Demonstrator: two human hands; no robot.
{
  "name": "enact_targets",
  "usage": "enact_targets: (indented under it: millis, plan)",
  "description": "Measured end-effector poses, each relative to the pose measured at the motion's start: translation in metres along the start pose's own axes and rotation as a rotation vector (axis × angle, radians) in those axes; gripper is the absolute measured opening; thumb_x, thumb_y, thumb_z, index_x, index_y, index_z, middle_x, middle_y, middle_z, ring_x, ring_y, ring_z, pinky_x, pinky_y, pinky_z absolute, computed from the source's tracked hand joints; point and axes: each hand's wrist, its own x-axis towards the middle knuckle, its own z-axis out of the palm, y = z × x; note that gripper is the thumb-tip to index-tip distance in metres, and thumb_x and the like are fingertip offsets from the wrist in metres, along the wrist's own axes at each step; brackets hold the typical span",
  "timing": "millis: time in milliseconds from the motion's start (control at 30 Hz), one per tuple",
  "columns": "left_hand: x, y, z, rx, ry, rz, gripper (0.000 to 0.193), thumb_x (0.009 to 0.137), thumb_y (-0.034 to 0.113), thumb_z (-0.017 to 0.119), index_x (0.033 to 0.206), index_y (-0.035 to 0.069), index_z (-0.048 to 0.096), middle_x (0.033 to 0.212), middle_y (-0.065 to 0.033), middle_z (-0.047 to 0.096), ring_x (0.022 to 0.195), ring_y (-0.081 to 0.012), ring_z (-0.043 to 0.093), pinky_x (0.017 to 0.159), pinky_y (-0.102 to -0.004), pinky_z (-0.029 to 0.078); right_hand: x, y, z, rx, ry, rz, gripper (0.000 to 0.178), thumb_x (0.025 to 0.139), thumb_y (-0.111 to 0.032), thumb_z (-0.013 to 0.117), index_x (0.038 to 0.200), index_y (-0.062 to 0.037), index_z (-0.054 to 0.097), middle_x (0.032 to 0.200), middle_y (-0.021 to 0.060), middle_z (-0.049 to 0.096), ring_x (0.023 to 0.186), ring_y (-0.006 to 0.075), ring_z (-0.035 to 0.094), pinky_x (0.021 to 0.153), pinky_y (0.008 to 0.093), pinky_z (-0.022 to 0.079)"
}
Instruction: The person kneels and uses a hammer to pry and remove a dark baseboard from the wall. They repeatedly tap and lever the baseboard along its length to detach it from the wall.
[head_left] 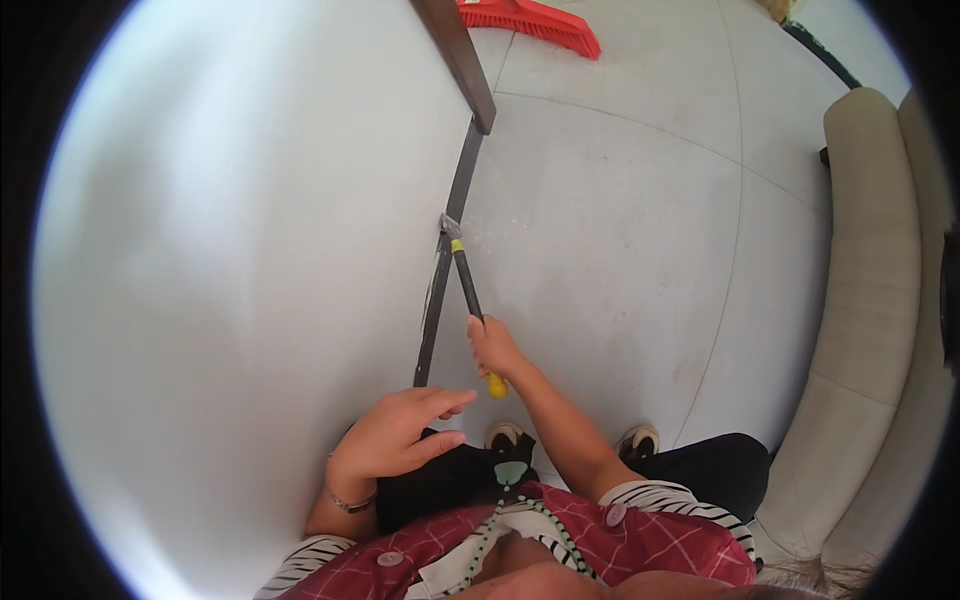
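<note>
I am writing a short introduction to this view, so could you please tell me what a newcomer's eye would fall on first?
Probably the bright red broom head at the top, on the pale floor. Next, the black-and-yellow scraper held in the person's right grip, its head at the dark baseboard near the middle. The curved beige sofa along the right side also stands out.
</note>
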Motion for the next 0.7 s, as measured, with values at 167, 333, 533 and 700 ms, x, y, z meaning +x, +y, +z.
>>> enact_targets:
  millis: [167,333,533,700]
  plan:
    - [0.006,-0.006,0.007,-0.035,-0.02,0.024,0.045,0.081,0.01,0.066,0.123,0.004,0.053,0.095,-0.0136,0.063,0.083,-0.0273,0.062,0.075,-0.0345,0.05,0.021,-0.004,-0.026,-0.01,-0.007,-0.081,0.039,0.095,-0.04,0.042,0.081,-0.0034,0.047,0.059,0.0043,0.048,0.041,0.0148,0.048,0.036,0.0307,0.042]
    - [-0.002,-0.002,0.002,-0.015,0.007,-0.02,0.042,0.083,0.018,0.064,0.122,0.006,0.053,0.095,-0.0136,0.062,0.086,-0.0286,0.061,0.075,-0.0361,0.049,0.006,0.028,0.007,-0.025,0.004,-0.037,0.04,0.096,-0.039,0.041,0.08,-0.0032,0.047,0.057,0.0047,0.048,0.04,0.016,0.048,0.035,0.0314,0.042]
    - [0.003,-0.002,0.009,-0.019,-0.031,0.023,0.045,0.081,0.013,0.066,0.124,0.004,0.053,0.096,-0.0141,0.063,0.083,-0.0276,0.062,0.075,-0.0349,0.05,0.017,0.009,-0.02,-0.031,0.025,-0.085,0.038,0.096,-0.038,0.041,0.081,-0.0031,0.047,0.057,0.0047,0.048,0.039,0.0156,0.047,0.035,0.0316,0.041]
    - [0.0,-0.001,-0.001,-0.018,-0.011,-0.017,0.045,0.081,0.013,0.066,0.124,0.005,0.053,0.097,-0.0139,0.063,0.084,-0.0279,0.062,0.076,-0.0353,0.05,0.019,0.007,-0.005,-0.065,-0.022,-0.067,0.041,0.097,-0.037,0.04,0.079,-0.0004,0.045,0.057,0.0077,0.048,0.039,0.021,0.05,0.036,0.0353,0.045]
